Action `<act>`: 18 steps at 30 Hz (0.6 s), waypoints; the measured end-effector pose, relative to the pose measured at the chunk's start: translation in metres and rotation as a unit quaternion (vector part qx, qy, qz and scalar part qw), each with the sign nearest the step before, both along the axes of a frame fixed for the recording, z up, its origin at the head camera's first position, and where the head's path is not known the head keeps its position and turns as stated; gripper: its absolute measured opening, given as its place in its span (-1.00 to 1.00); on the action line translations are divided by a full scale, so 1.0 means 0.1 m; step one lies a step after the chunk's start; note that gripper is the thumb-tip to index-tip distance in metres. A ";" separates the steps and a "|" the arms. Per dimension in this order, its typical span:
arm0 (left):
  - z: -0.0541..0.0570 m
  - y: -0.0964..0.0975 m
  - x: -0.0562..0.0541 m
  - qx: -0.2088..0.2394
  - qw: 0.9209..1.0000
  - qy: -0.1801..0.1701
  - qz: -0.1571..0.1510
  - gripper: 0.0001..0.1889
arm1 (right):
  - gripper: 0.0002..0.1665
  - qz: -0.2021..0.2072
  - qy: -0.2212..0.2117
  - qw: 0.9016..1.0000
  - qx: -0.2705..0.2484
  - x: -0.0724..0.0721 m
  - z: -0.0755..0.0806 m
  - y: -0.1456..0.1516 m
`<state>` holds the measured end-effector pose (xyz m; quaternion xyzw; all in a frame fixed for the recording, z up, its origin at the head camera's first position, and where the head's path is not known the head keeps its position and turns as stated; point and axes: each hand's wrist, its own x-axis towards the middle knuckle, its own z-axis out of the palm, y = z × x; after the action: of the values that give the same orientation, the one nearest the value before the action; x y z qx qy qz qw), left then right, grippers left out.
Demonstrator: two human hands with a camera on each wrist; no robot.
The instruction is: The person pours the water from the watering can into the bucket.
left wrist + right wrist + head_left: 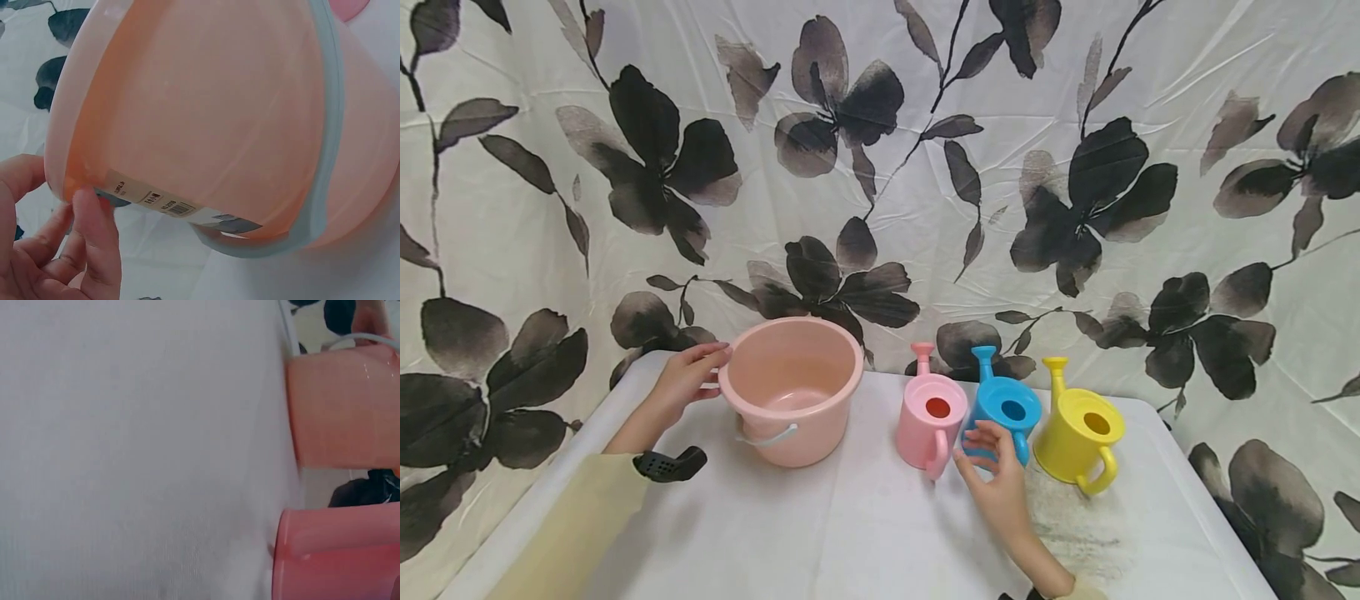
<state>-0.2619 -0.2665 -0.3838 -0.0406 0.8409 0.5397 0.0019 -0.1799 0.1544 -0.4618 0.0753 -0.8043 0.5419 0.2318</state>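
Note:
A peach-pink bucket (805,433) stands on the white table, its pale handle (325,156) hanging down along its side. My left hand (688,379) grips the bucket's rim at the left, one finger over the edge and other fingertips below it. On the right, a pink watering can (917,433), a blue watering can (1011,392) and a yellow watering can (1067,433) stand in a row, spouts away from me. My right hand (1000,492) is in front of the blue can, beside its handle, fingers loosely curved and thumb apart, with nothing between them.
Behind the table (790,533) hangs a white cloth (940,258) printed with dark flowers. A grey smudge (1067,533) marks the tabletop before the yellow can. In the right wrist view the pink can (337,550) and the bucket (344,412) stand side by side.

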 end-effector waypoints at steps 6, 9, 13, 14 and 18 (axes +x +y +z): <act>-0.01 0.01 0.01 0.011 1.000 0.002 0.010 -0.30 | -0.42 0.006 -0.054 0.997 -0.055 -0.01 -0.07 -0.14; -0.02 0.01 0.01 0.017 1.000 0.004 0.012 -0.31 | -0.42 -0.004 -0.075 0.995 -0.068 -0.03 -0.10 -0.20; -0.03 0.01 0.01 0.020 1.000 0.009 0.018 -0.34 | -0.41 -0.006 -0.104 0.991 -0.080 -0.04 -0.12 -0.28; -0.03 0.01 0.01 0.019 1.000 0.009 0.020 -0.35 | -0.41 -0.006 -0.111 0.990 -0.084 -0.04 -0.12 -0.30; -0.02 0.00 0.01 0.022 0.999 0.007 0.025 -0.36 | -0.43 -0.003 -0.126 0.988 -0.093 -0.04 -0.12 -0.36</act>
<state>-0.2607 -0.2662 -0.3855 -0.0574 0.8274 0.5584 -0.0163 -0.1840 0.1185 -0.4740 -0.0180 -0.7736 0.6187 0.1359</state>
